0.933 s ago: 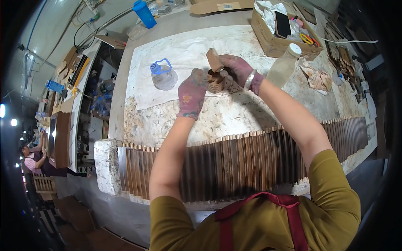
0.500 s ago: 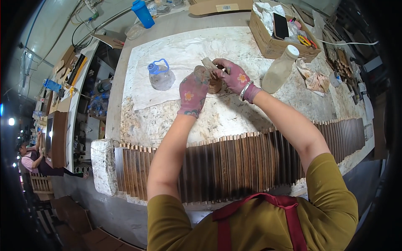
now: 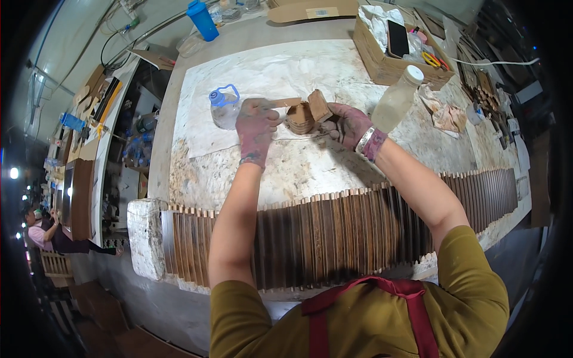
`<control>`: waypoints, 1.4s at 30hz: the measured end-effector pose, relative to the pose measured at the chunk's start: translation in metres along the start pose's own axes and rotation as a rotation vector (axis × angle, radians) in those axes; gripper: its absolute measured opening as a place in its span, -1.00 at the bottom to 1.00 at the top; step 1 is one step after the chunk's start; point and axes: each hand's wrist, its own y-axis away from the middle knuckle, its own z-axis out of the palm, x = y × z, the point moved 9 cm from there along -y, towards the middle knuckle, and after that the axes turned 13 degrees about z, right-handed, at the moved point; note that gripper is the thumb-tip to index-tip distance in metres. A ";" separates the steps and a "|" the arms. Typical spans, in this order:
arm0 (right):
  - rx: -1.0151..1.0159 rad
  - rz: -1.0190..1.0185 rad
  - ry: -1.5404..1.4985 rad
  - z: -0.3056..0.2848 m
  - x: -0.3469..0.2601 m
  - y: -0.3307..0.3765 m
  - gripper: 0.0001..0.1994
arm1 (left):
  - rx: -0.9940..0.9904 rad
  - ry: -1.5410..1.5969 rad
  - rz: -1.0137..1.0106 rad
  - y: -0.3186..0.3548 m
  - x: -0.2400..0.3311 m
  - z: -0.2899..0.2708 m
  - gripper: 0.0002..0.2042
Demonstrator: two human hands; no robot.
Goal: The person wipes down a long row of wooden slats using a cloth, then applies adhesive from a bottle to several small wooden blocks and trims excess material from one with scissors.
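My left hand (image 3: 256,132), in a pink patterned glove, is closed on a thin flat brown strip (image 3: 287,102) that points right, its tip over a round ribbed brown cup (image 3: 301,119). On the cup's right, my gloved right hand (image 3: 353,126) grips a small brown block-like piece (image 3: 320,106), held tilted against the rim. Its exact kind is unclear. The cup stands on the white stained work surface (image 3: 286,161). Close beside my left hand is a clear jug with a blue handled cap (image 3: 224,110). A cloudy bottle with a white lid (image 3: 397,101) stands behind my right hand.
A long row of dark brown wooden slats (image 3: 322,238) lies between me and the cup, under my forearms. Far right are a cardboard box (image 3: 382,65) with a phone and scissors, and a stained cloth (image 3: 444,113). A blue bottle (image 3: 203,21) stands far left. Another person (image 3: 42,230) works at left.
My hands have drawn apart. The left moved left and now shows the strip; the right shifted right and lower with the brown piece. The cup's opening has come into view.
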 end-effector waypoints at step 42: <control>0.331 -0.898 1.030 0.041 -0.045 0.017 -0.56 | -0.007 -0.108 0.220 -0.001 0.010 0.025 -0.91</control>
